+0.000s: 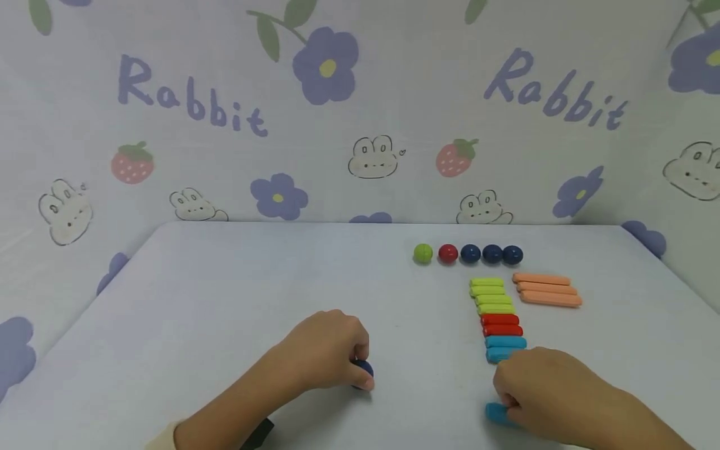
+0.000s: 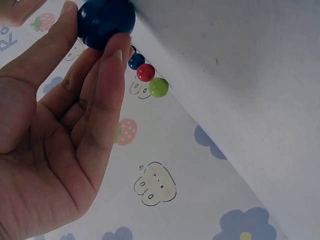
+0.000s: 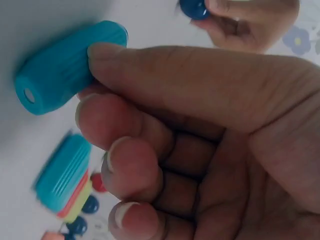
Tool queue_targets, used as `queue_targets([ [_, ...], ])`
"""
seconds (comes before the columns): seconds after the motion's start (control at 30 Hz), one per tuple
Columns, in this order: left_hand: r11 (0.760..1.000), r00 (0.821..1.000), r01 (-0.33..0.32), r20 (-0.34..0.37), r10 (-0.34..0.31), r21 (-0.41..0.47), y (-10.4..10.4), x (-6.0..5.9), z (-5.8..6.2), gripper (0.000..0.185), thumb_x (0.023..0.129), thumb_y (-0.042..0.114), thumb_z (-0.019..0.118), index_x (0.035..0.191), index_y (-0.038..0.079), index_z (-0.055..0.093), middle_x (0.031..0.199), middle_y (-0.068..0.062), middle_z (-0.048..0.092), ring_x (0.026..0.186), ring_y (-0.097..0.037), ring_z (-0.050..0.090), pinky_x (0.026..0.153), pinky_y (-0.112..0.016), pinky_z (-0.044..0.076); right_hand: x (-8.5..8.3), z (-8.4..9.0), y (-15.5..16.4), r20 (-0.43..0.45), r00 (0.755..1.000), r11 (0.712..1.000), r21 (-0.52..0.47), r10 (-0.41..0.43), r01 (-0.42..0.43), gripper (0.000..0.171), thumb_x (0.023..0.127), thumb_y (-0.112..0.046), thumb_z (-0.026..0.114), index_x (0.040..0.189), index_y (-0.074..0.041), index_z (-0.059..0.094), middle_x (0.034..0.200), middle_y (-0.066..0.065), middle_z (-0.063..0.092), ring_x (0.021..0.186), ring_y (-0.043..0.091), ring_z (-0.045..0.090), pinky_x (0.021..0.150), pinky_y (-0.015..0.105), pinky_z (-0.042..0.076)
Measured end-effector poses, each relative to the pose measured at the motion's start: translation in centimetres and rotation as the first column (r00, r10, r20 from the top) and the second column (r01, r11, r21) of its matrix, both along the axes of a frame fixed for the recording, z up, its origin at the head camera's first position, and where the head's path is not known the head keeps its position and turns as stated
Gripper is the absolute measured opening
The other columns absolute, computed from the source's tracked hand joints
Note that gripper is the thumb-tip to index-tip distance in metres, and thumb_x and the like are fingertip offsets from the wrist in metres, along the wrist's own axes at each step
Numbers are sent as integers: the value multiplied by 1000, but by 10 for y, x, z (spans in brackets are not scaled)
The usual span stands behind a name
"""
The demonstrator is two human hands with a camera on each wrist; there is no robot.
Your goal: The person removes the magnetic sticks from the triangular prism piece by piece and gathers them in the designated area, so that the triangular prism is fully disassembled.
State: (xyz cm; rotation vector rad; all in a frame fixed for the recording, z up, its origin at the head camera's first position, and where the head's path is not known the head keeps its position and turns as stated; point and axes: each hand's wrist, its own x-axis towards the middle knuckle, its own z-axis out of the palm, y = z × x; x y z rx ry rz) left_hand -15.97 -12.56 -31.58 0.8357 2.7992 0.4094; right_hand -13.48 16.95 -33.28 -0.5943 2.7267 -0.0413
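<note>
White bench (image 1: 225,300), rabbit-print backdrop; left hand (image 1: 323,356) grip pinches dark blue ball (image 1: 363,370), right hand (image 1: 548,390) grip holds blue stick (image 1: 496,412).

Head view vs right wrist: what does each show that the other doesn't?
Head only: the orange sticks lying whole beside the column, the green ball at the left end of the ball row, and the whole table. Right wrist only: the hole in the end face of the blue stick and the right hand pinching it with the thumb. Both: the left hand holding the dark blue ball, and the stacked blue sticks.
</note>
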Motion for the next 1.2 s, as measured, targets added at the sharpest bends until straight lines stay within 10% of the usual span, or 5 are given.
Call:
queue_targets([
  [0.47, 1000, 1000, -10, 11, 10, -2, 0, 0, -1, 26, 74, 35, 90, 76, 17, 71, 68, 13, 56, 67, -7, 52, 63, -25, 45, -8, 2, 43, -16, 1000, 1000, 11, -12, 12, 28, 79, -13, 85, 70, -22, 60, 61, -7, 46, 58, 9, 43, 55, 25, 38],
  [1.0, 1000, 1000, -1, 12, 1, 1, 3, -1, -3, 25, 75, 34, 90, 82, 16, 74, 72, 11, 59, 70, -7, 52, 65, -26, 46, -19, -6, 24, -255, 967, 999, -38, -6, -4, 23, 82, -14, 83, 75, -21, 62, 60, -8, 46, 58, 9, 44, 53, 24, 40],
  [1.2, 964, 965, 49, 238, -113, 261, 3, -3, -7, 27, 87, 32, 80, 106, 15, 73, 88, 13, 67, 80, -3, 62, 76, -23, 51, -14, -7, 17, -215, 976, 982, -189, -33, -8, 19, 81, -24, 85, 84, -24, 66, 66, -13, 49, 61, 6, 47, 56, 23, 43],
])
